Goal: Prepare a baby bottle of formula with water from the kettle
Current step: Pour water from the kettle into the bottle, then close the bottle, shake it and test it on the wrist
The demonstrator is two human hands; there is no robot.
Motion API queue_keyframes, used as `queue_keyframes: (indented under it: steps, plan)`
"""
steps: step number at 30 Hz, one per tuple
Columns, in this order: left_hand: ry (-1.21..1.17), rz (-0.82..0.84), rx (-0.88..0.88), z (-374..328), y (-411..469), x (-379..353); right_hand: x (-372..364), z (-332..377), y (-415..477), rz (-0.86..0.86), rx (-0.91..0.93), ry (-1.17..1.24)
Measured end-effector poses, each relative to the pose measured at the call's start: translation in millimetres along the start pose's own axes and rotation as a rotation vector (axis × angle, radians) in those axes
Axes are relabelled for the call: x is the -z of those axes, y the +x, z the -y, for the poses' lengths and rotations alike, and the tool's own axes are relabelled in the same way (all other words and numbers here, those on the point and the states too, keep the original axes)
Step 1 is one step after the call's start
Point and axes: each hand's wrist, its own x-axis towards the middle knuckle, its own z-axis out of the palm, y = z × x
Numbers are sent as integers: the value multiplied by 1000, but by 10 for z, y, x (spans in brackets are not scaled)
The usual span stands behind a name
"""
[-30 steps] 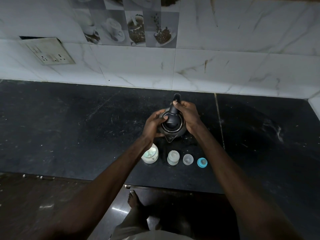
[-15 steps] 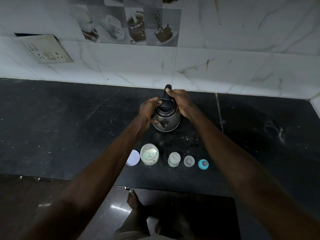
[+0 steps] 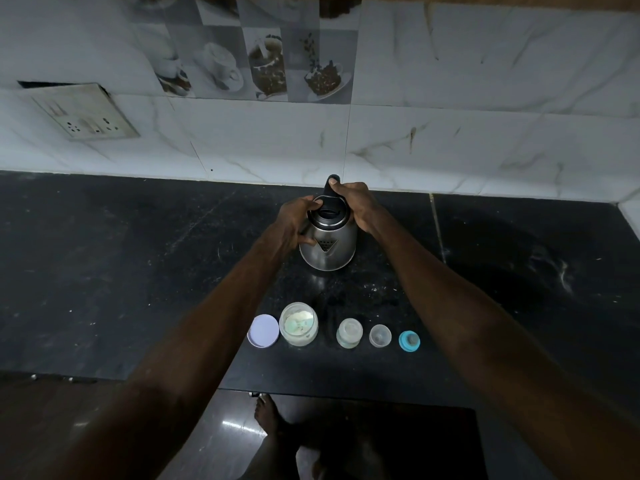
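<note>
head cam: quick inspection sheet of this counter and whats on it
surface: black speckled stone counter, scuffed and dusty
job's things: steel kettle with black lid and handle, upright near the wall; front row, left to right: round lilac lid, open clear jar of pale powder, clear baby bottle, small clear cap, blue teat ring
clutter: pale specks near the kettle
hands: left hand grips the kettle's side by the lid rim; right hand grips its handle
cables: nothing seen
surroundings: white marble-look wall tiles, wall socket plate, bare foot on a dark floor
</note>
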Motion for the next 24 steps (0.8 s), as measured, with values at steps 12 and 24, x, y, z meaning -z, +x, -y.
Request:
queue_keyframes:
  steps: [12,24]
  plan:
    - [69,42,7,-27,179,8,-5,-22,78,35,-28,-76]
    - [139,45,-73,45,181,68,69,22,-188,14,12,-114]
